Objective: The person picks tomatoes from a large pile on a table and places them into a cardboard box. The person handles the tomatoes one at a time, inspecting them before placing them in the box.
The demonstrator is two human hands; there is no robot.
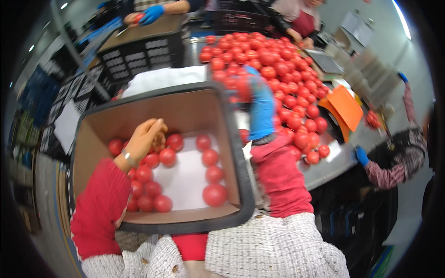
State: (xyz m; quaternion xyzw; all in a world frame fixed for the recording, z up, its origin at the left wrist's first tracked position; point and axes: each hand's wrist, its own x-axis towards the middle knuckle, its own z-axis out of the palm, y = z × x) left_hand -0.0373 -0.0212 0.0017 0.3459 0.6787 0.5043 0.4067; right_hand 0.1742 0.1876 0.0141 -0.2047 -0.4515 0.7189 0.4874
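A dark plastic crate [245,166] lined with brown cardboard stands before me, tilted in view. On its white bottom sheet lie rows of tomatoes [168,157] at the left and one row [214,195] along the right wall. My bare left hand [149,137], with a band at the wrist, is inside the crate over the left tomatoes, its fingers curled; whether it holds one is hidden. My right hand [259,93], in a blue glove, is beyond the crate's right rim at the tomato heap [292,87], with a blurred red tomato [243,88] in its fingers.
The heap covers part of a metal table [323,172]. An orange plastic holder [344,107] and a scale-like flat device [325,62] stand at its right. Another cardboard-lined crate [139,55] is at the upper left, below a co-worker's gloved hand [152,15]. Other co-workers stand across and at the right.
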